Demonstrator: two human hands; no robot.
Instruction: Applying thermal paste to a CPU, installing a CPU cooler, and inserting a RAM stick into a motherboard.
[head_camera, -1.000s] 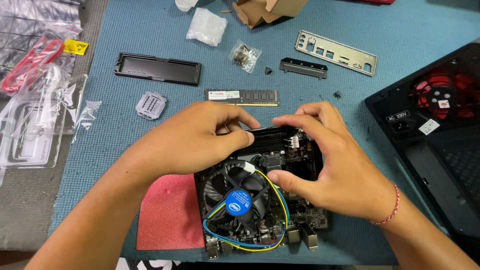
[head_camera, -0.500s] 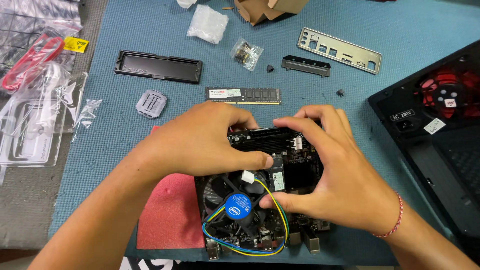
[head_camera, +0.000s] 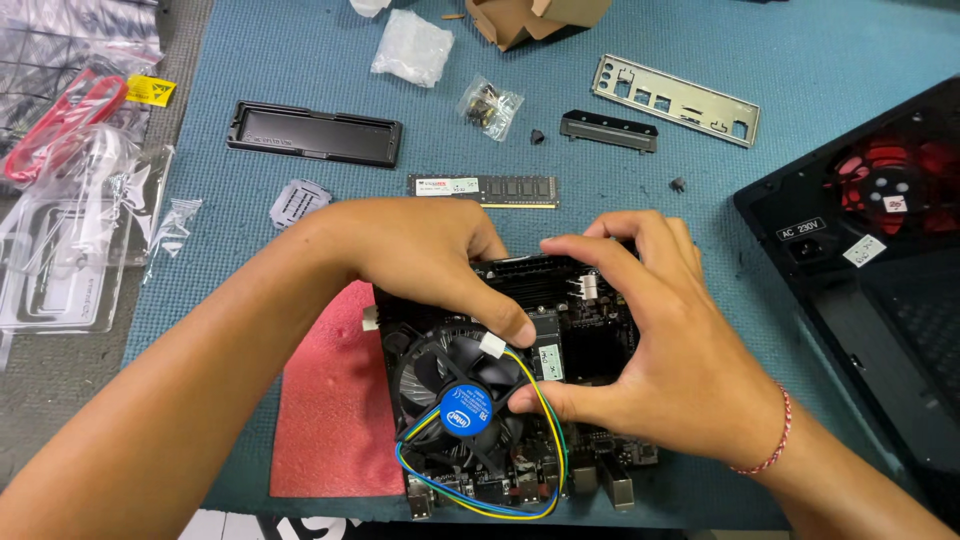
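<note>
Blue mat (head_camera: 250, 60) with a computer board (head_camera: 520, 400) low in the middle.
Left hand (head_camera: 420, 250) and right hand (head_camera: 660, 350) curl over the board, fingers pinching its top edge.

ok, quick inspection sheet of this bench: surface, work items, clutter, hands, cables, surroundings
Surface: blue mat; red foam sheet under the board's left edge.
Work items: motherboard with cooler fan mounted.
Clutter: memory stick, black tray, metal port plate, screw bag, plastic packaging.
Hands: left hand and right hand both on the board; grip hidden.
Cables: coloured fan wires looped over the cooler; red cable in packaging.
Surroundings: open black computer case, cardboard box.
</note>
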